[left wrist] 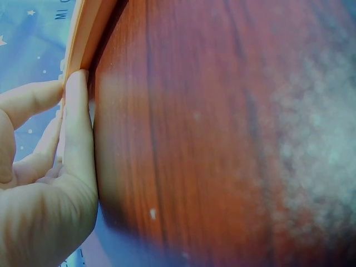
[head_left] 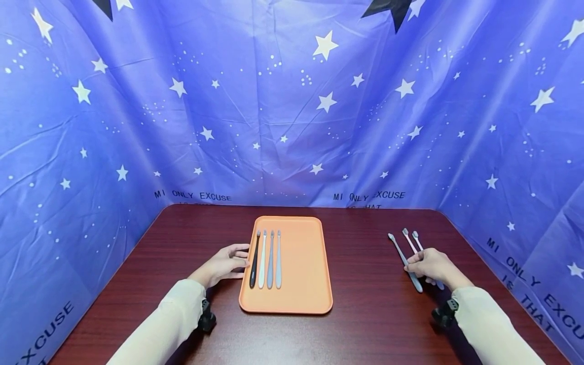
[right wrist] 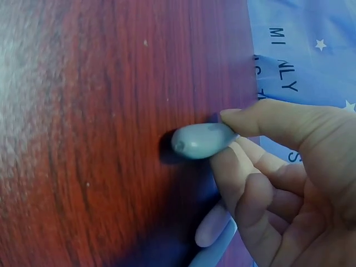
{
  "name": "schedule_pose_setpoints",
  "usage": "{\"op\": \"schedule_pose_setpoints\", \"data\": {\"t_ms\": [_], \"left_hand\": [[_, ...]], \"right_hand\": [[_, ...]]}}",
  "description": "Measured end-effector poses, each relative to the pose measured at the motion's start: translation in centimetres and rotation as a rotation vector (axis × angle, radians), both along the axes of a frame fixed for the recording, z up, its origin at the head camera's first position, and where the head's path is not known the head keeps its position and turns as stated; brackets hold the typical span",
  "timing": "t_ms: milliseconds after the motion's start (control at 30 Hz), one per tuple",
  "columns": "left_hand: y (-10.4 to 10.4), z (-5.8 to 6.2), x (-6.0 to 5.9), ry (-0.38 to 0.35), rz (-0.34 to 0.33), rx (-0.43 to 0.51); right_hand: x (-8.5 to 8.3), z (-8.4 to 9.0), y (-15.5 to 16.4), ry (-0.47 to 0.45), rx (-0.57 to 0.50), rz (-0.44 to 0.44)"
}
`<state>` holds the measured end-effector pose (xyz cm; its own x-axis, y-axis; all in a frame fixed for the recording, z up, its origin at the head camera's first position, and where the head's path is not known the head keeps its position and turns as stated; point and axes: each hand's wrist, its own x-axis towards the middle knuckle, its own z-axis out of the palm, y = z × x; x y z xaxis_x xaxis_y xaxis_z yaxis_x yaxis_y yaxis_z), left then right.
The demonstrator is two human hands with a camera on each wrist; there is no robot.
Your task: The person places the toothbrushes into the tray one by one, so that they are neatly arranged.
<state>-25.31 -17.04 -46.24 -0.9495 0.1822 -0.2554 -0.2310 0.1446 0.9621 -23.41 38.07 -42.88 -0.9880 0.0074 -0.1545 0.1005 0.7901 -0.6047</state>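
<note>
My right hand (head_left: 431, 266) pinches a grey toothbrush (head_left: 414, 282) between thumb and fingers; the rounded handle end (right wrist: 200, 140) sticks out towards the right wrist camera. The brush lies aslant, low over the table. Beside it are a pink toothbrush (head_left: 409, 241) and a pale toothbrush (head_left: 417, 240), both partly hidden by this hand. At the left edge of an orange tray (head_left: 303, 263), my left hand (head_left: 224, 264) touches the rim with extended fingers. Inside the tray's left half, a black toothbrush (head_left: 254, 263), a white one (head_left: 262, 266) and two greyish ones (head_left: 270, 266) stand in a row, heads away from me.
The dark red-brown wooden table (head_left: 365, 284) carries everything. Blue star-patterned cloth (head_left: 283, 111) hangs behind the table and along both sides. Bare wood lies between the tray and the toothbrushes on the right.
</note>
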Motion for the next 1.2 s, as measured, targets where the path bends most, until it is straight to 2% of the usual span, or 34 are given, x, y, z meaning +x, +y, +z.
{"op": "schedule_pose_setpoints", "data": {"t_ms": [300,500,700,900,1200], "left_hand": [[0.0,-0.4,-0.3,0.004,0.002,0.009],[-0.1,-0.1,-0.1,0.003,-0.011,0.015],[-0.1,-0.1,0.0,0.008,-0.024,0.022],[0.0,-0.1,-0.1,-0.001,-0.009,0.028],[-0.1,-0.2,-0.1,0.006,-0.033,0.020]], "right_hand": [[0.2,0.0,-0.2,0.004,-0.011,0.029],[0.2,-0.2,0.0,0.005,-0.037,0.028],[0.2,0.0,-0.1,-0.017,-0.100,0.039],[0.3,0.3,-0.5,-0.029,-0.199,0.076],[0.0,0.2,-1.5,-0.073,-0.313,0.120]]}}
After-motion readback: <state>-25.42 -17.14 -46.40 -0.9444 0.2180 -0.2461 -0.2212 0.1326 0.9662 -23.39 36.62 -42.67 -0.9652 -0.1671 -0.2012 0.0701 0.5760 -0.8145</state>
